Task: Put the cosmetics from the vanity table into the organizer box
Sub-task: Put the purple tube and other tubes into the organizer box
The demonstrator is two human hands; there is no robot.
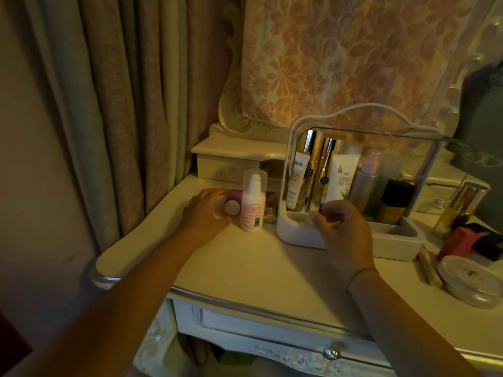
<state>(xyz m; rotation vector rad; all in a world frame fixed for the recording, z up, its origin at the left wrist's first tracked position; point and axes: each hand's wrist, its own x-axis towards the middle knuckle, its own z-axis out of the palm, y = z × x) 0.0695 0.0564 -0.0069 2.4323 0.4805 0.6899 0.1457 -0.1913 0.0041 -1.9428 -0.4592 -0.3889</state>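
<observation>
A white organizer box point(299, 235) with a clear lid point(408, 148) stands on the vanity table point(258, 268). Inside it stand several tubes and bottles, among them gold bottles point(318, 170) and a white aloe tube point(341, 175). My left hand point(206, 210) lies on the tabletop with its fingers around a small purple jar point(232, 204). A white pump bottle point(253, 205) stands just right of the jar. My right hand point(343, 227) hovers in front of the box's opening, thumb and forefinger pinched near something small and dark.
Right of the box are a gold perfume bottle point(460, 210), a red box point(457, 242), dark boxes point(490, 244) and a round lidded tub point(471, 278). A small drawer unit point(226, 161) sits at the back left. Curtains hang on the left. A cloth-covered mirror stands behind.
</observation>
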